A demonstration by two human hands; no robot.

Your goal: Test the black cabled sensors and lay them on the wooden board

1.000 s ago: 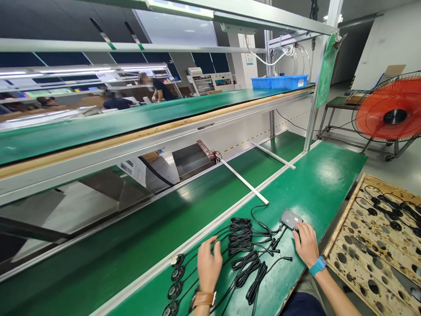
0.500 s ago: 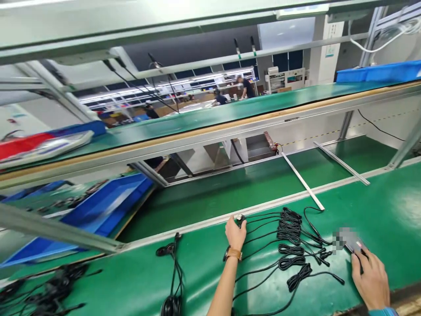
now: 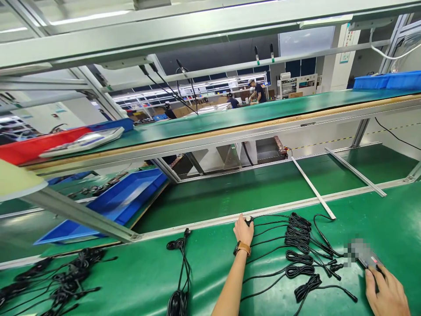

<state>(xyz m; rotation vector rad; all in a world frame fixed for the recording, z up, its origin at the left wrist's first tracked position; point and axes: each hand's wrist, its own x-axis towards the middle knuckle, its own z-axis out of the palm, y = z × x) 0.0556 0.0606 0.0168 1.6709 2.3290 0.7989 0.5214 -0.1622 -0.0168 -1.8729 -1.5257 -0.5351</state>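
Note:
My left hand (image 3: 244, 231) is closed around a small round black cable end (image 3: 249, 220) with a pale top, close to the bench's back rail. From there and below, black cables run right to a row of coiled cable bundles (image 3: 297, 235), tied and laid side by side, with loose connector ends pointing right. A separate coil (image 3: 307, 286) lies nearest the front. My right hand (image 3: 388, 289) grips a dark flat handheld device (image 3: 372, 260) at its lower end; its far part is pixelated. A thin cable (image 3: 329, 245) leads toward that device.
More black cables (image 3: 179, 263) lie left of my left arm, and a tangled pile (image 3: 72, 276) at far left. A blue tray (image 3: 121, 202) slopes behind. White bars (image 3: 312, 186) cross the back gap. A shelf (image 3: 230, 116) spans above; people work beyond it.
The head view has swung slightly left, so the scene sits farther right in the picture. Both hands keep their holds, and the cable bundles look unmoved on the bench.

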